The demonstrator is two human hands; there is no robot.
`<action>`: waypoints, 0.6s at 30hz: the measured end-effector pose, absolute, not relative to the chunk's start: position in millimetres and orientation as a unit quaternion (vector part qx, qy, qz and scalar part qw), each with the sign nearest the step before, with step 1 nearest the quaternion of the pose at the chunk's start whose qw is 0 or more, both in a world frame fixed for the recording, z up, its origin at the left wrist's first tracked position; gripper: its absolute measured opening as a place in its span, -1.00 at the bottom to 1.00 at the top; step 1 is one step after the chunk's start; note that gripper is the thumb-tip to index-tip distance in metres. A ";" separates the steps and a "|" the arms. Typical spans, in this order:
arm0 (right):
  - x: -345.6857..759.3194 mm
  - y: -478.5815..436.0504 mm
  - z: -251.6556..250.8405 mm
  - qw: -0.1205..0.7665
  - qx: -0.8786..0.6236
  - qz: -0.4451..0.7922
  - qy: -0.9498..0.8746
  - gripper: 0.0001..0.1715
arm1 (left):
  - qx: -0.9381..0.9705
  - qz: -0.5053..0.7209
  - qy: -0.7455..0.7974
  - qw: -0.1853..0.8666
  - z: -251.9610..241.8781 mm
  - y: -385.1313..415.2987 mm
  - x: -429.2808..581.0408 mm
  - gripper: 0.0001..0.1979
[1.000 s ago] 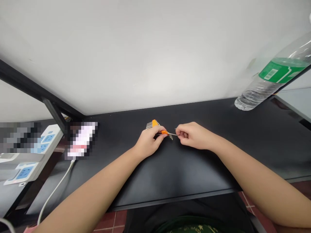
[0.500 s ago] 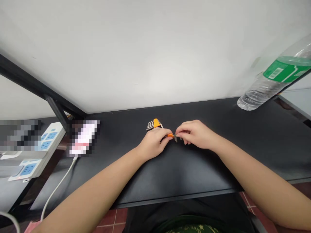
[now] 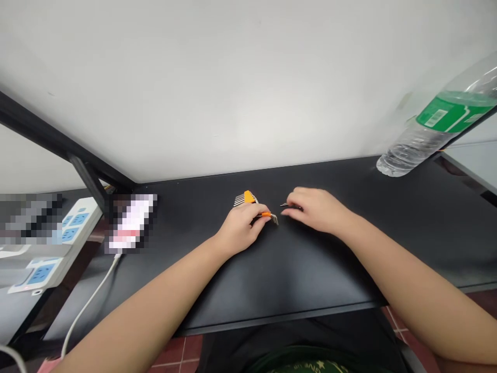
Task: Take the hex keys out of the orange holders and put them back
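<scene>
My left hand (image 3: 241, 228) pinches an orange hex key holder (image 3: 266, 214) between thumb and fingers. Bent metal ends of a few hex keys (image 3: 275, 219) stick out of it to the right. Just behind that hand lies a second orange holder (image 3: 249, 197), with a row of several metal keys fanned to its left. To the right, my right hand (image 3: 310, 207) has thumb and forefinger apart, with a gap between it and the held holder. A short metal tip (image 3: 284, 204) shows beside its forefinger; the rest is hidden, and whether the fingers touch it I cannot tell.
A large water bottle (image 3: 430, 124) with a green label stands at the back right against the wall. On the left are a blurred phone (image 3: 130, 223) on a white cable (image 3: 91, 300) and a white power strip (image 3: 73, 228). The black table's front edge (image 3: 287, 316) is near my body.
My right hand has come away from the held hex key holder, moving slightly up and right, and its thumb and forefinger have parted. The left hand still grips the holder, shifted slightly left.
</scene>
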State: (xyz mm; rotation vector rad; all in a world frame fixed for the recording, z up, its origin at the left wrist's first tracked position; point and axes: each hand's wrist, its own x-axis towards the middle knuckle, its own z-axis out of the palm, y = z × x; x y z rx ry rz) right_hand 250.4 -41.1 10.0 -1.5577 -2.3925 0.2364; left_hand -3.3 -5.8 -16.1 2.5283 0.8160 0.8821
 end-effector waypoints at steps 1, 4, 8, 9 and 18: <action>257.9 -38.7 9.9 0.122 -0.561 0.071 -0.816 -0.75 | 0.888 0.312 0.292 0.171 -16.7 -5.4 -3.9 -0.93; 273.8 -32.6 8.0 0.096 -0.575 0.086 -0.808 -0.78 | 0.885 0.313 0.297 0.174 -18.3 -4.6 -4.9 -0.93; 274.8 -30.6 9.1 0.083 -0.577 0.108 -0.806 -0.78 | 0.885 0.312 0.294 0.180 -19.0 -4.4 -4.6 -0.93; 272.6 -31.1 10.3 0.077 -0.578 0.109 -0.805 -0.78 | 0.885 0.313 0.294 0.182 -19.0 -4.4 -4.5 -0.93; 253.8 -35.7 12.4 0.003 -0.568 -0.007 -0.823 -0.76 | 0.882 0.312 0.299 0.190 -21.0 -3.8 -4.5 -0.93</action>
